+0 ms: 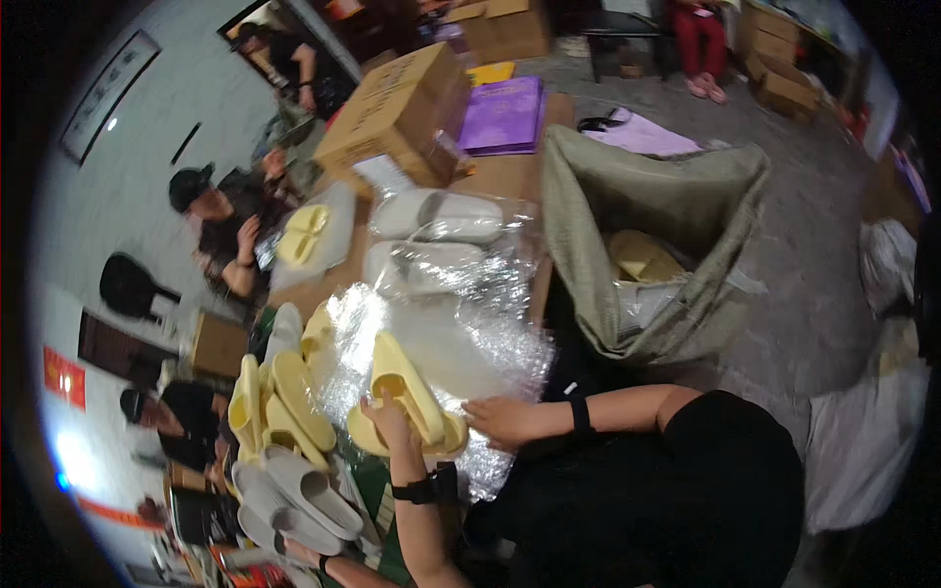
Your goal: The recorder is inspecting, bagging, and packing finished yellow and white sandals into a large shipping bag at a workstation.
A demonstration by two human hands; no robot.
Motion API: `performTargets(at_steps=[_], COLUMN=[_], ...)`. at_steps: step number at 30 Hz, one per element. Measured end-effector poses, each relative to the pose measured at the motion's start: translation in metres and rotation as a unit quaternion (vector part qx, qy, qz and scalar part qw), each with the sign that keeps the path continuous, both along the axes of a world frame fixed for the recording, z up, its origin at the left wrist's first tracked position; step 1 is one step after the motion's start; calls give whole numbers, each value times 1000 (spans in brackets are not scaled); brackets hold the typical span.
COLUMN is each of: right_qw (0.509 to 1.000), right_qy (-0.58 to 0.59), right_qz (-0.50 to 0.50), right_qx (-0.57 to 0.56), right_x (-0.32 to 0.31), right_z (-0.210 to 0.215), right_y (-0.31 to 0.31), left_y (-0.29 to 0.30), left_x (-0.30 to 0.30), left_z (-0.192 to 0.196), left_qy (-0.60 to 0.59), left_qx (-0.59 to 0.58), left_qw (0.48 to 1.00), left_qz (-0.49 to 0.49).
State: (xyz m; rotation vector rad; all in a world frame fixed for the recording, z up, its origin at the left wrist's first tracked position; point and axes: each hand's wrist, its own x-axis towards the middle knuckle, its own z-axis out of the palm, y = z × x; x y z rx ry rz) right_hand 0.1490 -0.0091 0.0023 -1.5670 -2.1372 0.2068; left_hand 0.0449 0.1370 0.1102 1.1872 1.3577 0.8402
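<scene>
My left hand (390,423) grips a pair of yellow slippers (423,397), one upper slipper standing at an angle across the other. Its fingers close round the near side of the pair. Right of them, my right hand (505,421) rests with fingers stretched out on the clear plastic wrap (490,343), holding nothing that I can see. The wrap lies shiny and crumpled under the slippers. Beyond it are grey slippers (436,218) in clear bags.
Loose yellow slippers (302,402) and grey slippers (312,490) pile up at left; another person's hand (299,557) reaches to the grey ones. A carton (392,113) and purple packs (500,116) stand at the back. An open woven sack (578,245) stands at right. Co-workers sit at left.
</scene>
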Motion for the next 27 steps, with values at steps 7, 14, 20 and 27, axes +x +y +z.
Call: performTargets(at_steps=[7,14,20,27], right_qw=[973,986,989,977], right_qy=[96,114,66,37], right_qz=[39,-53,48,17], right_qx=[-206,-112,-124,-209], right_x=[10,23,21,8], right_z=[92,68,62,66], right_y=[3,70,108,111], left_y=[-42,-130,-156,-157], left_x=[-18,-55,-48,-55], left_z=[-20,-31,-63,-81], left_qy=[36,359,361,352], left_qx=[155,321,501,446], left_qw=[982,822,753,801], left_qz=[-103,-305,-227,-190])
